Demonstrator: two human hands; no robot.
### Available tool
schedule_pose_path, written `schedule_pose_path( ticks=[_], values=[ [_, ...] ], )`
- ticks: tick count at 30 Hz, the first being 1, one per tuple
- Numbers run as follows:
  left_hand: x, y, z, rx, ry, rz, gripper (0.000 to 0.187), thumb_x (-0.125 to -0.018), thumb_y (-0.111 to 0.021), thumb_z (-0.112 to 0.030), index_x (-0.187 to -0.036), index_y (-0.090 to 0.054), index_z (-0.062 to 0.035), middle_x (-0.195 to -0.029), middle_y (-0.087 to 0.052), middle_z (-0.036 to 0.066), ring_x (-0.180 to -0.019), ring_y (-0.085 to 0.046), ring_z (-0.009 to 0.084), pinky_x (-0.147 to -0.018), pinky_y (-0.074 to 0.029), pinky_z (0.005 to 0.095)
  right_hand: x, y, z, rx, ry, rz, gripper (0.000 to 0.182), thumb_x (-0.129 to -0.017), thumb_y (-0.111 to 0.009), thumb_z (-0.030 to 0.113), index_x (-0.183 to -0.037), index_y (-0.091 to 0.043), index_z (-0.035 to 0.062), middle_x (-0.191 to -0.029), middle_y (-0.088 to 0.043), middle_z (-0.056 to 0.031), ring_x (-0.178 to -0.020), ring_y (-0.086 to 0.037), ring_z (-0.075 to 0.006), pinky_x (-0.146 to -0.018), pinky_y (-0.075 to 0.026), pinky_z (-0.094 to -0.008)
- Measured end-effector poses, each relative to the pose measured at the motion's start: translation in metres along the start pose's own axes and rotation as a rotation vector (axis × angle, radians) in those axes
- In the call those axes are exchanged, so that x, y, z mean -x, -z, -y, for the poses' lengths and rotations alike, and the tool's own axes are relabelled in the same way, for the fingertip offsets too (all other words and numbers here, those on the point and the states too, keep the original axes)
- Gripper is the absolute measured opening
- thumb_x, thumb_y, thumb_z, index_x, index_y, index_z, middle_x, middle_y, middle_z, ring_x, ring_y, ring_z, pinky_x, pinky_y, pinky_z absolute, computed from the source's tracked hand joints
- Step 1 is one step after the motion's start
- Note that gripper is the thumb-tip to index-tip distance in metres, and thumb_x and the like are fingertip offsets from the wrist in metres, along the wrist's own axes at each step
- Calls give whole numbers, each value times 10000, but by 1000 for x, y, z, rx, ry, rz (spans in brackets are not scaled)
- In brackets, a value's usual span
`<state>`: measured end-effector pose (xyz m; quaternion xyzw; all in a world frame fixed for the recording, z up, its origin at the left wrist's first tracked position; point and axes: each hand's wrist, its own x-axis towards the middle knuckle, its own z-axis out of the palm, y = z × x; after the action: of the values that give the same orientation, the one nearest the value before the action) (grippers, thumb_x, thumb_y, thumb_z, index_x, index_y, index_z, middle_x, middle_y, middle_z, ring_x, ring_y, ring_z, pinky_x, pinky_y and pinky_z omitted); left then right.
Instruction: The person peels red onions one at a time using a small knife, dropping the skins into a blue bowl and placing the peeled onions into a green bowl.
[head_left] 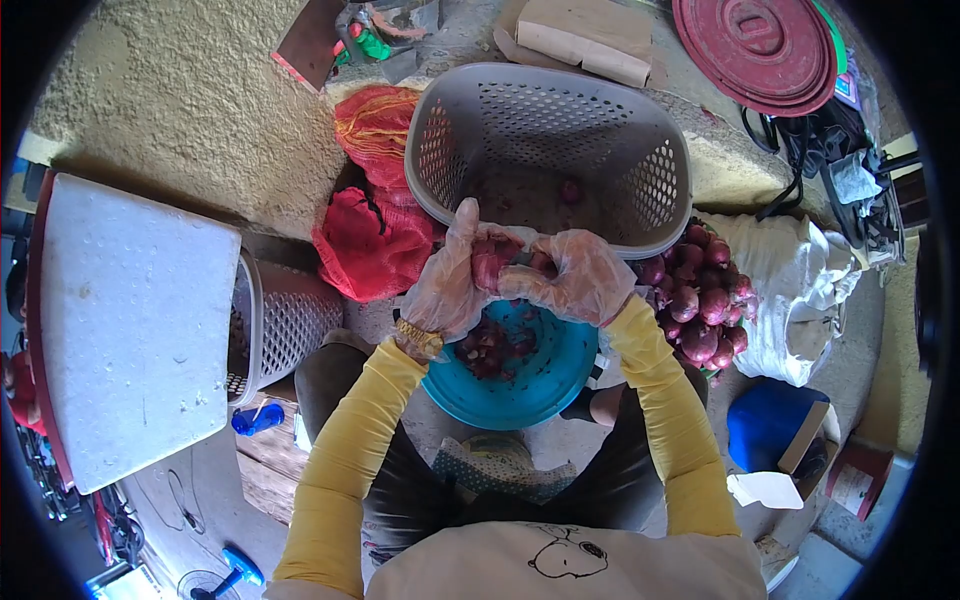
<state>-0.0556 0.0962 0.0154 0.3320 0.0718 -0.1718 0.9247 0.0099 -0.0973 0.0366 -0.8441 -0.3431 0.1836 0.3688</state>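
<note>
My left hand (pixel 449 285), in a clear plastic glove, is closed round a red onion (pixel 490 262) above the blue basin. My right hand (pixel 583 277), gloved the same way, is closed at the onion's right side; a small dark piece shows between its fingers, too small to name. Beneath both hands the blue basin (pixel 513 405) holds onion pieces and skins (pixel 490 348). Beyond them stands a grey perforated basket (pixel 548 85) with one onion (pixel 571 191) and bits of skin inside. A pile of red onions (pixel 704 300) lies to the right of my right hand.
Red mesh bags (pixel 372 235) lie left of the basket. A white foam board (pixel 140 330) and another perforated basket (pixel 295 325) are at the left. White sacking (pixel 800 300), a blue container (pixel 772 425) and a red lid (pixel 757 50) are at the right.
</note>
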Motion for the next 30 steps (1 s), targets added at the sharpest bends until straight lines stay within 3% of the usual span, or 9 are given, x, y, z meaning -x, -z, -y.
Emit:
schedule_pose_path(
  ticks=[4,6,13,15,18,22,24,27,30],
  values=[
    [-4,18,7,-87,-24,-60,706,-1088,-370,-572,-1167,-624,82,-1102,-686,208,-1043,-690,273,-956,-582,366,3,-2,-4,133,29,7,579,-822,-760,633,-921,-766,62,-729,-683,-178,-726,-679,-401,-686,-528,-463],
    [-4,21,8,-152,-38,-141,697,-1087,-374,-572,-1145,-629,73,-1092,-689,199,-1035,-692,269,-941,-592,368,5,-3,-4,293,289,-115,635,-782,-800,628,-670,-648,22,-592,-602,-145,-589,-618,-370,-605,-489,-459],
    [-6,15,9,-58,-20,-165,673,-1089,-382,-557,-1131,-627,68,-1108,-688,197,-1017,-698,276,-945,-596,393,4,1,-2,256,142,-215,744,-640,-844,715,-800,-680,7,-694,-630,-188,-664,-635,-380,-625,-484,-459],
    [-5,10,8,-65,-10,-162,678,-1089,-381,-558,-1136,-625,72,-1117,-686,202,-1016,-698,280,-950,-595,396,5,4,2,225,48,-111,683,-656,-854,672,-956,-715,74,-857,-699,-186,-827,-688,-382,-731,-521,-470],
    [-4,5,7,-106,-32,-140,697,-1086,-380,-565,-1153,-619,86,-1119,-684,217,-1000,-702,289,-945,-600,398,5,0,-1,208,125,-195,761,-630,-854,709,-870,-688,6,-747,-636,-198,-732,-642,-388,-679,-491,-462],
    [-5,12,8,-79,-22,-112,713,-1080,-385,-578,-1171,-615,91,-1115,-683,216,-1007,-701,289,-960,-596,402,5,0,-1,189,108,-170,761,-630,-856,707,-897,-707,10,-734,-635,-199,-728,-644,-395,-683,-493,-464],
    [-3,8,6,-76,-15,-121,714,-1078,-387,-581,-1174,-615,89,-1112,-683,214,-1008,-703,289,-964,-594,404,6,4,6,166,36,-100,529,-704,-873,528,-943,-734,77,-834,-701,-184,-829,-683,-409,-765,-526,-468],
    [-3,6,5,-141,-23,-187,713,-1074,-394,-589,-1167,-619,81,-1102,-680,207,-1002,-706,287,-952,-598,401,5,2,2,180,18,-68,540,-689,-878,541,-914,-728,73,-828,-699,-183,-818,-682,-411,-762,-525,-472],
    [-6,13,7,-109,-15,-82,712,-1069,-400,-597,-1156,-622,74,-1096,-675,201,-997,-708,280,-936,-600,386,5,5,7,190,15,-117,567,-681,-875,570,-898,-722,68,-822,-698,-180,-818,-685,-406,-760,-525,-471]
  ],
)
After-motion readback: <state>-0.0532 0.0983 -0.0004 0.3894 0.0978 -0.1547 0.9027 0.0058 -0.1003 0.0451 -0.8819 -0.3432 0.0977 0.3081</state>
